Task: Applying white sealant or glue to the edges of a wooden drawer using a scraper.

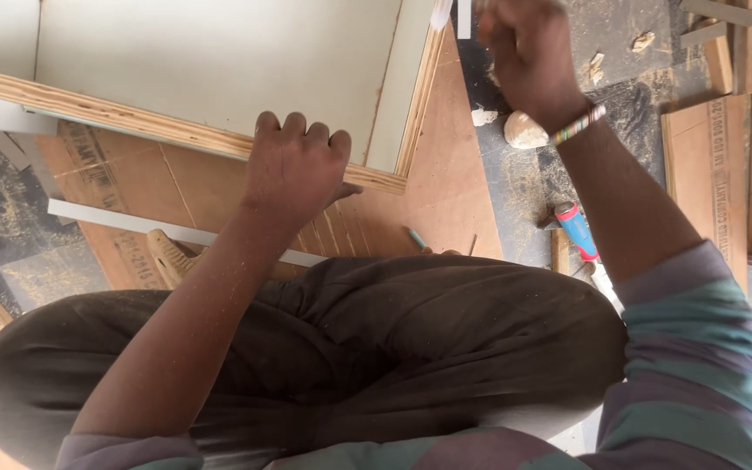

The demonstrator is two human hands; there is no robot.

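Head view: left hand (296, 170) lies knuckles-up on the raw plywood edge (176, 128) of a pale laminated panel (219, 52), fingers curled over the edge, likely pinning the panel flat on the brown plywood sheet (446, 200) beneath. Right hand (524, 48), beaded wristband (578, 124), is raised at the panel's far corner, closed into a fist; what it grips is cut off at the frame top. A red-and-blue-handled tool (578, 231) lies on the dusty floor, its head hidden behind the forearm.
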